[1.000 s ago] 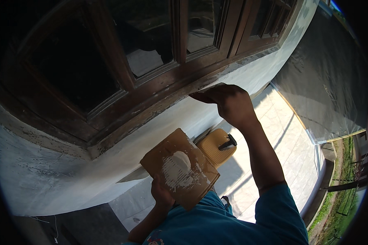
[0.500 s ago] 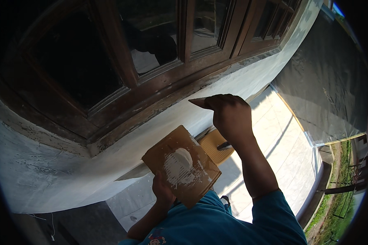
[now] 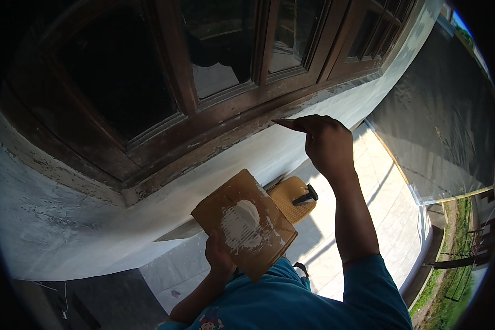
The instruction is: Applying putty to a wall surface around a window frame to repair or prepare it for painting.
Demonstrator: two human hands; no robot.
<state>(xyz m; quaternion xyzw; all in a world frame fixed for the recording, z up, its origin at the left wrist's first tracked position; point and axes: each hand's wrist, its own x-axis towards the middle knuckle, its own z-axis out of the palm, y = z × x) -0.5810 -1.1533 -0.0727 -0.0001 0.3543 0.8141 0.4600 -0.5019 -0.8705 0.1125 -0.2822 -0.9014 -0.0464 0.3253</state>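
Observation:
My left hand grips the lower left edge of a brown cardboard piece, held in front of my body. On the cardboard lies a mound of white putty, with ridged smears around it. My right hand is closed around a thin, flat brown scraper, most of it hidden in the fingers. The scraper's pointed end reaches the ledge under the window; I cannot tell whether it touches. White patches and rough flaking mark that ledge.
A brown wooden window frame with dark glass runs above the pale plastered wall. Below stands a tan stool bearing a dark T-shaped tool. Light floor tiles and a dark sheet screen are at right.
My right hand has moved up and to the right with the scraper, along the ledge. More of the stool and the dark tool shows. The cardboard stays about where it was.

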